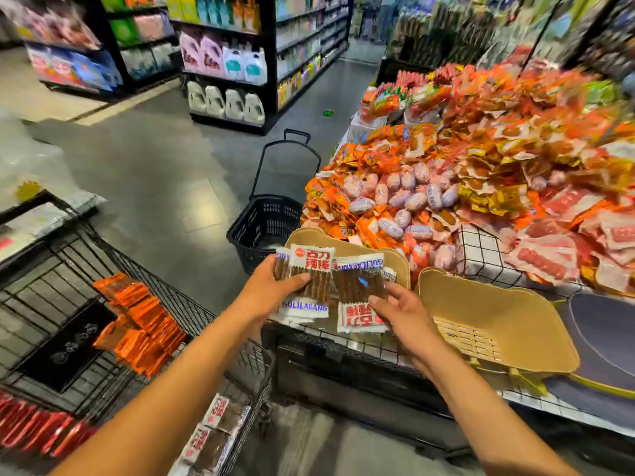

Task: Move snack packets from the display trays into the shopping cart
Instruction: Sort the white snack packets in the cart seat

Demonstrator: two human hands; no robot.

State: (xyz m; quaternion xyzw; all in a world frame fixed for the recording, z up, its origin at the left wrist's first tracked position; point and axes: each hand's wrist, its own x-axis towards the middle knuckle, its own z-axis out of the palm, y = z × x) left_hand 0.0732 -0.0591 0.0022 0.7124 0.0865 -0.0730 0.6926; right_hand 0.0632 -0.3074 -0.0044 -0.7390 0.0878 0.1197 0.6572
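Snack packets lie nearest, in the shopping cart. Just beyond, the left hand grips a fanned bunch under its curled thumb, and the right hand pinches a second bunch, perhaps two packets. Behind them sit tan display trays and a black basket.

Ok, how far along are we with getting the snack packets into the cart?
Done: orange packets, red packets and some white packets lie in the shopping cart, and the right tan tray looks empty. In hand: left hand and right hand each grip spicy-stick packets by the other tan tray. Left: dropping these in the cart.
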